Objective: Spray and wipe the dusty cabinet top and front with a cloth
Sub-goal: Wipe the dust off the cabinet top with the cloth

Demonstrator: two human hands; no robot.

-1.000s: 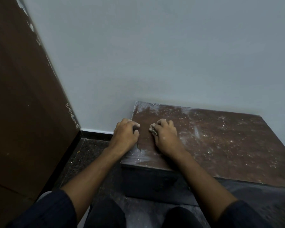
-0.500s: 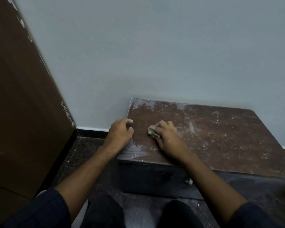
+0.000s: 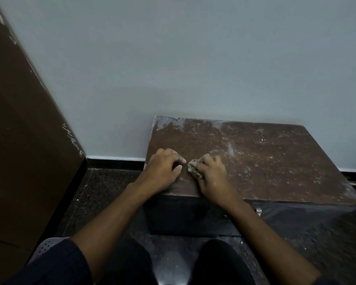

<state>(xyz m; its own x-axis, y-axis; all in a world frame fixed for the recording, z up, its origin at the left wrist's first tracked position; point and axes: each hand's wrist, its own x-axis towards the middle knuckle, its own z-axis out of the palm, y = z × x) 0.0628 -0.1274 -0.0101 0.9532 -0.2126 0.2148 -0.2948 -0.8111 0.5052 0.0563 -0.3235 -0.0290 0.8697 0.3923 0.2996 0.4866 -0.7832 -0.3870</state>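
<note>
Cloth [image 3: 192, 168] bunched in right hand [image 3: 211, 175], lower centre; dusty cabinet top [image 3: 275, 161] stretching rightward, nearer that hand. Left hand [image 3: 162, 171] loosely curled, grasping nothing.

One cabinet [image 3: 265, 161] stands against the wall. Two hands rest on its top near the left front corner: the left hand [image 3: 162, 169] at the edge, the right hand [image 3: 210, 173] just beside it. One cloth [image 3: 192, 168], wadded in the right hand, is on the cabinet; one knob [image 3: 259, 211] shows on its front.
</note>
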